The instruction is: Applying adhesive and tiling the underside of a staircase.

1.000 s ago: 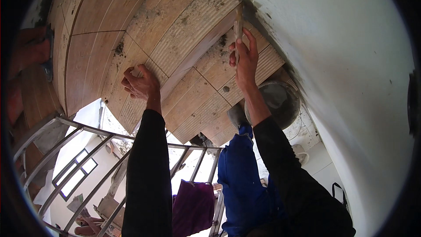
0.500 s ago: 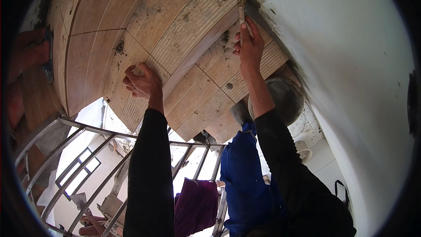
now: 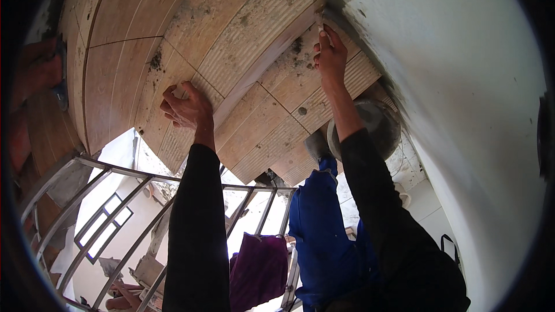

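My right hand (image 3: 332,60) is closed around a thin, narrow hand tool (image 3: 320,22), its kind too small to tell. The tool's tip is at the upper corner where a wood-look tiled step (image 3: 260,26) meets the white wall (image 3: 428,63). Lower and to the left, my left hand (image 3: 188,107) rests on the tiled stair surface near a step's edge. Its fingers are loosely bent, with the thumb apart from them, and I see nothing held in it. Grey mortar smears and dark crumbs dirty the tiles around both hands.
A dark round bucket (image 3: 373,130) stands against the wall below my right forearm. Metal railing bars (image 3: 121,167) curve along the lower left, with a purple cloth (image 3: 260,271) hanging by them. My blue-trousered leg (image 3: 321,225) is on the stairs. A small grey lump (image 3: 302,111) lies on a lower step.
My right hand and the tool have shifted slightly downward, staying by the wall corner. My left hand keeps nearly the same place.
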The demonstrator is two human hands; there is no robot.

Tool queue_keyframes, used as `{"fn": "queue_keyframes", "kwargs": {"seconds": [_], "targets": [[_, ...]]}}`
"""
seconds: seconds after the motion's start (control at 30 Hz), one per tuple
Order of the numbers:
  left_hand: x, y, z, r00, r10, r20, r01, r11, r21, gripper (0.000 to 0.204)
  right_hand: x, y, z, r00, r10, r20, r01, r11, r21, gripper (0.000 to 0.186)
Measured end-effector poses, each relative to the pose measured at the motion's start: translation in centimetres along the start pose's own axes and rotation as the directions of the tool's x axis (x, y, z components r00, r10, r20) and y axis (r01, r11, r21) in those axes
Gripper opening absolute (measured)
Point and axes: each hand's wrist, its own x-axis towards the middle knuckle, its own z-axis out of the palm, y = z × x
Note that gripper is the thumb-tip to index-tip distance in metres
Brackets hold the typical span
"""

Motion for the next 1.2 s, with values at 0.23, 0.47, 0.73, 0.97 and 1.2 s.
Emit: {"fn": "queue_keyframes", "kwargs": {"seconds": [0.23,0.47,0.73,0.97,1.2], "targets": [[-0.2,0.2,0.5,1.000,-0.012,0.007,0.012,1.000,0.004,0.049,3.6,4.0,-1.2,0.994,0.105,-0.029,-0.105,0.994,0.004,0.038],[-0.6,0.6,1.0,1.000,-0.007,-0.012,0.007,1.000,-0.018,0.050,4.3,3.6,-2.1,0.976,0.216,-0.002,-0.216,0.976,0.009,0.029],[-0.2,0.4,0.4,1.000,-0.012,-0.009,0.012,0.999,-0.031,0.052,6.8,1.8,-3.0,0.955,0.266,0.133,-0.262,0.964,-0.052,0.021],[-0.3,0.4,0.3,1.000,-0.012,-0.019,0.011,0.999,-0.038,0.051,8.2,0.8,-4.2,0.907,0.378,0.185,-0.392,0.919,0.045,0.019],[0.2,-0.1,0.2,1.000,-0.010,-0.028,0.010,1.000,-0.016,0.051,5.9,-0.3,-3.4,0.942,0.272,0.195,-0.245,0.958,-0.149,0.016]]}}
